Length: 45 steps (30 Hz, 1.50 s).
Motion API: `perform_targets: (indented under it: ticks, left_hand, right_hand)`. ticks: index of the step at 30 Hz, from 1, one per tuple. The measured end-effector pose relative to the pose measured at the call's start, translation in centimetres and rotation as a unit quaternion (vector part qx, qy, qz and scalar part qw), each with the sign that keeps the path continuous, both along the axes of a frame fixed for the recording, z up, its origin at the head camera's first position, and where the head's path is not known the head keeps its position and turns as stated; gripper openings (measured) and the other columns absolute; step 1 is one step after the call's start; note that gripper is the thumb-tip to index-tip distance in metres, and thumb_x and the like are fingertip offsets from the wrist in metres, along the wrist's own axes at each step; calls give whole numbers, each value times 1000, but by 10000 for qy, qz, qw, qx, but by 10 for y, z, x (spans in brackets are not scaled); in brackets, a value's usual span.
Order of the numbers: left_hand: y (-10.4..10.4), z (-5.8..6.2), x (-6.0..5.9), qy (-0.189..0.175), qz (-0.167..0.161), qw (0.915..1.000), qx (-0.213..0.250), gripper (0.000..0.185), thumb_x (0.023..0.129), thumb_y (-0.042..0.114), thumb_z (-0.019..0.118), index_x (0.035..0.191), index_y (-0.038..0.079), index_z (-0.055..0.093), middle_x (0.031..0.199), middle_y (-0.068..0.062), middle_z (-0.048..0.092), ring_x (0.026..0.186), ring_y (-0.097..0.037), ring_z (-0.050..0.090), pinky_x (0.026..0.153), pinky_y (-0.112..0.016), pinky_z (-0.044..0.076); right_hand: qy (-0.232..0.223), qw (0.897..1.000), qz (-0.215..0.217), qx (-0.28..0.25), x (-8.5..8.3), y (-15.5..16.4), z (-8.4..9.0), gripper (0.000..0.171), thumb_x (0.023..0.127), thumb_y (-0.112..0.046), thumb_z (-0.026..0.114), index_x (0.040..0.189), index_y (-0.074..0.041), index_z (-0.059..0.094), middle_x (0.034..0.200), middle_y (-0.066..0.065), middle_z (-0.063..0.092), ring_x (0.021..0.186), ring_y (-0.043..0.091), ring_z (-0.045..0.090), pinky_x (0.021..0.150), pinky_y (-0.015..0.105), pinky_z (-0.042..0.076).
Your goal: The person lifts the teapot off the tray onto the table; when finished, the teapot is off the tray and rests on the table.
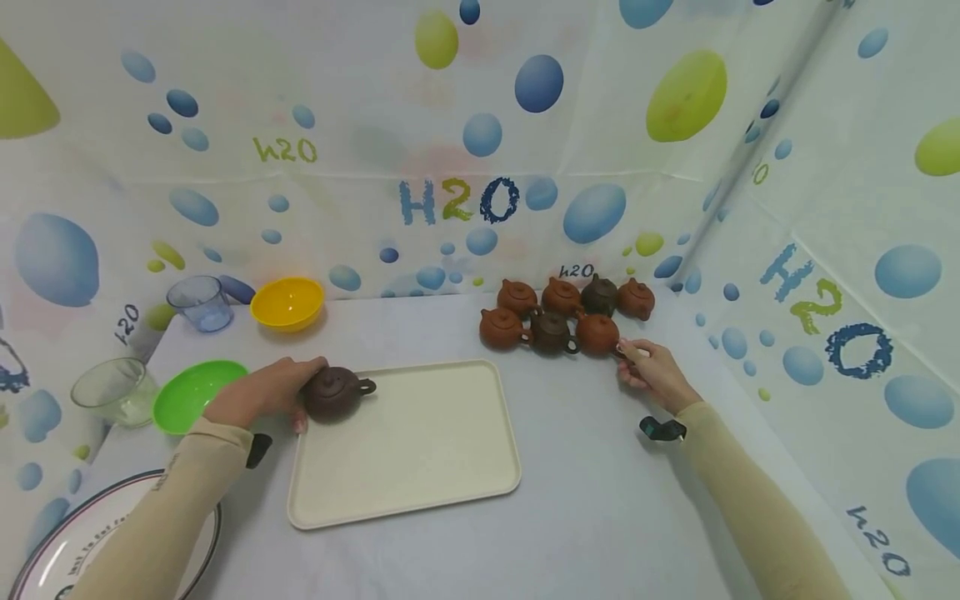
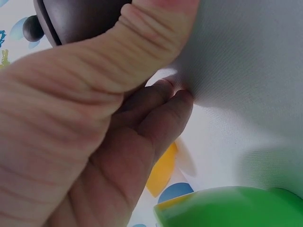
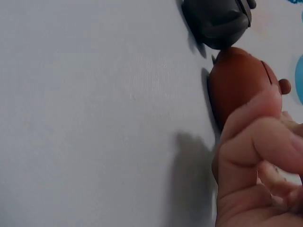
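On the left, the left hand [image 1: 258, 396] curls around a dark brown teapot [image 1: 333, 393] that stands upright at the near-left corner of the cream tray [image 1: 420, 467], its spout pointing right, away from the palm. On the right, the right hand [image 1: 654, 373] pinches the reddish teapot [image 1: 597, 333], the nearest of the group of small clay teapots [image 1: 566, 312] on the surface [image 1: 585, 500]; this round, lidded pot lies just left of its fingers.

Left hand [image 2: 94, 127]: fills most of the frame, thumb pressed against a dark brown teapot [image 2: 80, 19] at top left, fingers curled below. Counter [image 2: 246, 80]: pale grey cloth at right. Green bowl [image 2: 232, 208]: rim at the bottom edge. Yellow bowl [image 2: 161, 172]: partly hidden behind the fingers.
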<state>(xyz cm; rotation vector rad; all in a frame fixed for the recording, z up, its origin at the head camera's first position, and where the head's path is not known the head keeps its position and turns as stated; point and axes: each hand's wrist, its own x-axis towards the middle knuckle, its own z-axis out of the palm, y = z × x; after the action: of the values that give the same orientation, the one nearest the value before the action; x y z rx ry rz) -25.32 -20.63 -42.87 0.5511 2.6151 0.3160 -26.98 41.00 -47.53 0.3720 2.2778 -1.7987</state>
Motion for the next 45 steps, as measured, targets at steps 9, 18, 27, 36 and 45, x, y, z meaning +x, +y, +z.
perform_targets:
  ticks: [9, 18, 27, 36, 45]
  left_hand:
    - [-1, -2, 1, 101, -51, 9999, 34, 90, 65, 8, 98, 143, -3, 52, 129, -29, 69, 105, -38, 64, 103, -65, 55]
    - [0, 3, 5, -29, 89, 9999, 84, 89, 68, 7, 96, 144, -2, 52, 133, -28, 67, 111, -41, 61, 105, -66, 54]
    - [0, 3, 7, 181, -112, 9996, 188, 86, 66, 10, 98, 140, -2, 54, 131, -26, 68, 111, -40, 63, 106, -66, 53]
    - [2, 1, 8, 99, -65, 9999, 69, 89, 67, 8, 97, 144, -3, 53, 135, -27, 68, 112, -40, 63, 107, -64, 54]
    - [1, 2, 6, 159, -44, 9999, -15, 94, 66, 7, 97, 146, -7, 50, 134, -33, 67, 107, -41, 66, 104, -64, 55]
  right_hand:
    - [419, 9959, -800, -77, 9, -21, 20, 31, 109, -42, 59, 129, -23, 45, 88, -4, 64, 68, 5, 56, 59, 18, 51]
    - [795, 9963, -214, -240, 11, -84, 37, 24, 111, -35, 57, 129, -20, 50, 81, -5, 60, 63, 7, 54, 57, 19, 48]
    - [785, 9936, 546, -596, 9, -153, 26, 28, 110, -34, 59, 128, -13, 54, 77, 0, 61, 59, 10, 54, 54, 22, 47]
    - [700, 9896, 1182, -430, 13, -215, 8, 29, 111, -29, 57, 132, -8, 57, 76, 1, 63, 57, 12, 53, 51, 24, 41]
    - [-8, 9722, 2277, -551, 22, -285, 3, 31, 110, -35, 59, 132, -14, 59, 82, 2, 68, 58, 11, 57, 51, 20, 41]
